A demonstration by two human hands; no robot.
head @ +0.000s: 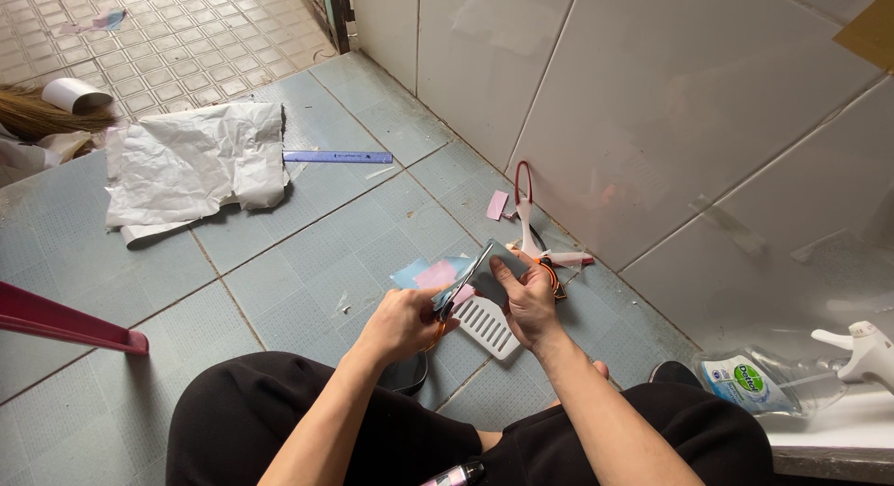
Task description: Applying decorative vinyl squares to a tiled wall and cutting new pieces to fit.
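— How many hands are at work, and what do they hold?

— Two. The left hand [402, 323] is closed around the orange handles of a pair of scissors [456, 290], with the blades pointing up and away from it. The right hand [529, 300] pinches one grey-blue square of paper [498, 267] between thumb and fingers, and the blades meet that sheet at its left edge.

— Only one sheet?

— One in the pinch. Just under the blades lie a few more pieces, light blue and pink [430, 274], overlapping on the tiled floor [307, 253]; I cannot count them exactly.

— What does the held sheet look like?

— Flat, dull grey-blue, tilted on a corner, a little above the floor and between the two hands.

— And around the grip?

— Directly below the right hand, one white slotted plastic grille [486, 326]. Beyond the fingers, by the wall, one white tool with a red loop handle [524, 202] and one small pink scrap [496, 205]. Well away to the left of the scissor hand, one blue plastic ruler [337, 156] and one crumpled white paper sheet [191, 165]. Far to the right, one clear spray bottle [792, 374] lying on its side.
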